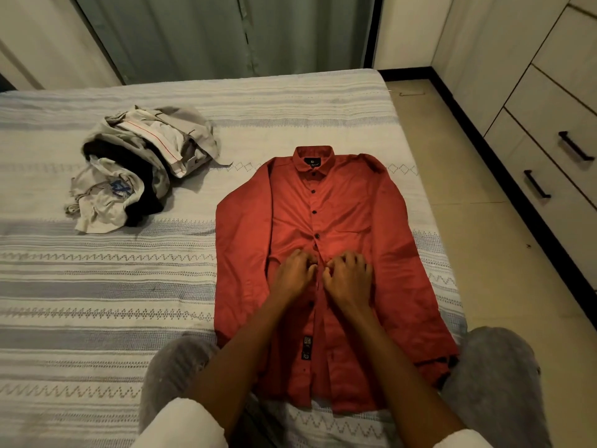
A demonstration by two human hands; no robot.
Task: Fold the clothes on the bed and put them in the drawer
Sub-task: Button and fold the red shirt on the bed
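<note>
A red long-sleeved shirt [342,208] lies flat and face up on the bed [97,302], collar away from me, sleeves straight down its sides. Black buttons run down its front. My left hand [295,273] and my right hand [350,274] meet at the middle of the button placket, fingers curled and pinching the fabric on either side of it. A heap of unfolded clothes [139,169], grey, white and black, sits on the bed to the far left of the shirt.
The bed has a grey-and-white striped cover. A chest of drawers with black handles [571,147] stands along the right wall, all drawers closed, across a strip of tiled floor [478,221]. A curtain hangs behind the bed. My knees frame the shirt's hem.
</note>
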